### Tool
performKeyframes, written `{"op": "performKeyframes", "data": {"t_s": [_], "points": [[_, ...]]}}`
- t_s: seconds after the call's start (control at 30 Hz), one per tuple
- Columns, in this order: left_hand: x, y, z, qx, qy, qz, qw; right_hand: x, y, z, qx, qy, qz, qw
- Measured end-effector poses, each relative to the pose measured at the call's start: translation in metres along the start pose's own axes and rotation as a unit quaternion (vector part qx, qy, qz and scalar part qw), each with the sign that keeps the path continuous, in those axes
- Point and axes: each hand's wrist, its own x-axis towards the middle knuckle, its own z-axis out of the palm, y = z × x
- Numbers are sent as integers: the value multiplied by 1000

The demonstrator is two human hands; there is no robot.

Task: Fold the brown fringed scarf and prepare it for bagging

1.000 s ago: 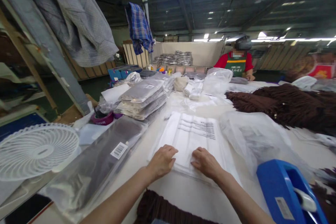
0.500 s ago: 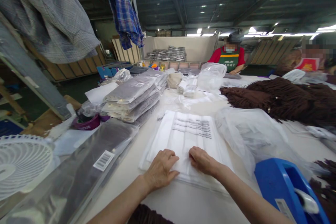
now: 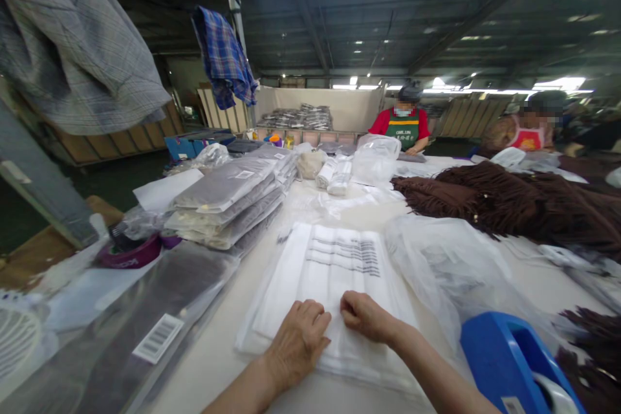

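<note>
My left hand point(image 3: 297, 339) and my right hand point(image 3: 365, 315) rest side by side on the near end of a flat stack of clear plastic bags point(image 3: 334, 272) printed with black text lines. Both hands have their fingers curled and their fingertips pressed into the top bag, close together near the stack's middle. I cannot see whether they pinch a bag's edge. The stack lies on a white worktable point(image 3: 228, 349) right in front of me.
A blue tape dispenser point(image 3: 514, 362) sits at the near right. A long bagged dark item with a barcode point(image 3: 145, 323) lies on the left, stacked bagged goods point(image 3: 228, 197) behind it. Brown fringed fabric point(image 3: 524, 197) covers the right. Two other people work at the far side.
My hands have slid toward me along the bag stack and come closer together. My view has tilted up and turned right, so the white fan has nearly left the frame.
</note>
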Motion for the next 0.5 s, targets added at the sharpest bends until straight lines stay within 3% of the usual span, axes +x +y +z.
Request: {"op": "performKeyframes", "data": {"t_s": [0.27,0.5], "points": [[11,20,15,-36,15,0,999,-2,-3,2,27,22,8,999],[30,19,20,21,-47,-68,996,-8,-1,-5,69,57,4,996]]}}
